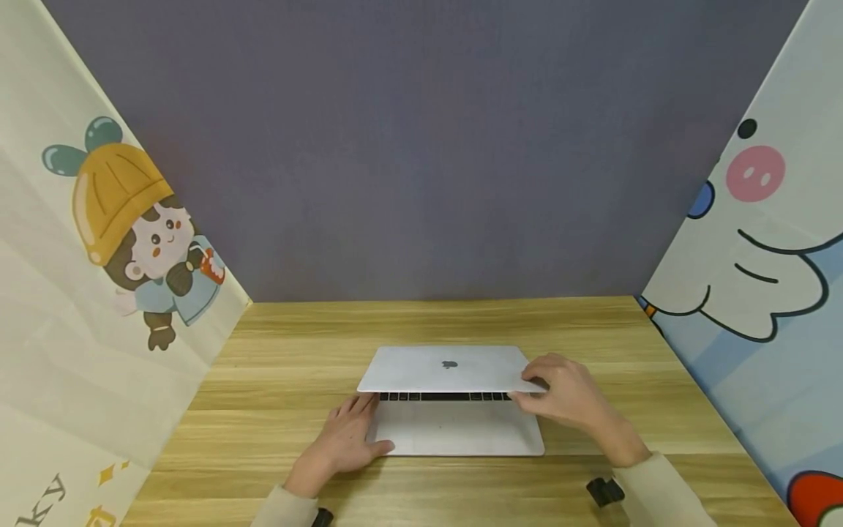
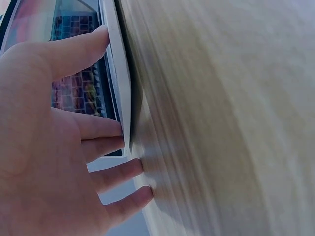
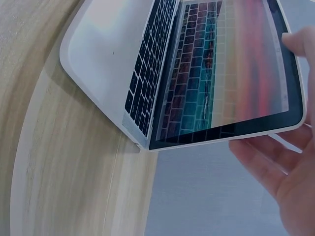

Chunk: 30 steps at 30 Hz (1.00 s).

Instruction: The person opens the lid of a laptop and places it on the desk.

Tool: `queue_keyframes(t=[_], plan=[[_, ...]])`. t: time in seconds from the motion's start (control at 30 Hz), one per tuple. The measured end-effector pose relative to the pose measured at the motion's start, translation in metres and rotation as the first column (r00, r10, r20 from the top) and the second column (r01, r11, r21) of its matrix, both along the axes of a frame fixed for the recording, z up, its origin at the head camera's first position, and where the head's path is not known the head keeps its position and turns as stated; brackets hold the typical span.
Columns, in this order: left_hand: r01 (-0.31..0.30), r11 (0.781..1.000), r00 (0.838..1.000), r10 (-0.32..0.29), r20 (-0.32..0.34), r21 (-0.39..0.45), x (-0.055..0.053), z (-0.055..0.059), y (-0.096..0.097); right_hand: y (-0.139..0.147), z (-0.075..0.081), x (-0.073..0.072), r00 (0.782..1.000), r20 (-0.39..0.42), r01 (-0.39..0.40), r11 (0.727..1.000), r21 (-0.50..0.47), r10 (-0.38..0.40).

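A silver laptop (image 1: 454, 432) lies on the wooden table, its lid (image 1: 421, 369) tilted partway over the keyboard. With thumb and fingers, my right hand (image 1: 566, 391) pinches the lid near its right front corner. The right wrist view shows the lit, colourful screen (image 3: 256, 73), with the thumb on its face and the fingers behind it. My left hand (image 1: 349, 435) rests at the left side of the base, thumb at the front corner and fingers extended along the edge. In the head view the lid hides much of the keyboard.
The wooden table (image 1: 283, 351) ends at a grey-purple panel (image 1: 421, 161) at the back. Cartoon-printed sheets stand at the left (image 1: 66, 395) and right (image 1: 784, 366). A small black object (image 1: 604, 492) is by the right sleeve.
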State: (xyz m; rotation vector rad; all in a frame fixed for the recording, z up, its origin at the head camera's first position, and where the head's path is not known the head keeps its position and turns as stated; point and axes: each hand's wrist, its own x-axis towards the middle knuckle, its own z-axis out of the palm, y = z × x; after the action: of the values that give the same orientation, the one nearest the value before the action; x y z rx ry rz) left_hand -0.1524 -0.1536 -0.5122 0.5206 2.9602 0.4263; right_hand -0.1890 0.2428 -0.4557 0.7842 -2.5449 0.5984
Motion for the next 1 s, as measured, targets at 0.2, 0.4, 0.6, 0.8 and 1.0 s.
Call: queue_keyframes(t=[0.2,0.4,0.6,0.8,1.0], plan=[[-0.005,1.000,1.000,0.005,0.020,-0.006,0.001,0.003,0.002,0.000,-0.002,-0.001,0.995,-0.095,0.002,0.999,-0.036,-0.006],[-0.007,1.000,1.000,0.007,0.026,0.002,0.001,0.004,0.003,-0.003,-0.005,-0.003,0.966,-0.258,-0.048,0.996,-0.072,0.028],[-0.016,1.000,1.000,0.016,0.022,-0.003,0.001,0.001,0.002,-0.009,-0.007,-0.007,0.907,-0.417,-0.099,0.991,-0.091,0.052],[-0.015,1.000,1.000,0.015,0.019,-0.003,0.000,0.002,0.002,-0.017,-0.006,-0.008,0.880,-0.474,-0.092,0.992,-0.091,0.038],[-0.018,1.000,1.000,0.018,0.020,0.000,-0.001,0.003,0.003,-0.024,-0.004,-0.009,0.865,-0.502,-0.057,0.994,-0.095,0.002]])
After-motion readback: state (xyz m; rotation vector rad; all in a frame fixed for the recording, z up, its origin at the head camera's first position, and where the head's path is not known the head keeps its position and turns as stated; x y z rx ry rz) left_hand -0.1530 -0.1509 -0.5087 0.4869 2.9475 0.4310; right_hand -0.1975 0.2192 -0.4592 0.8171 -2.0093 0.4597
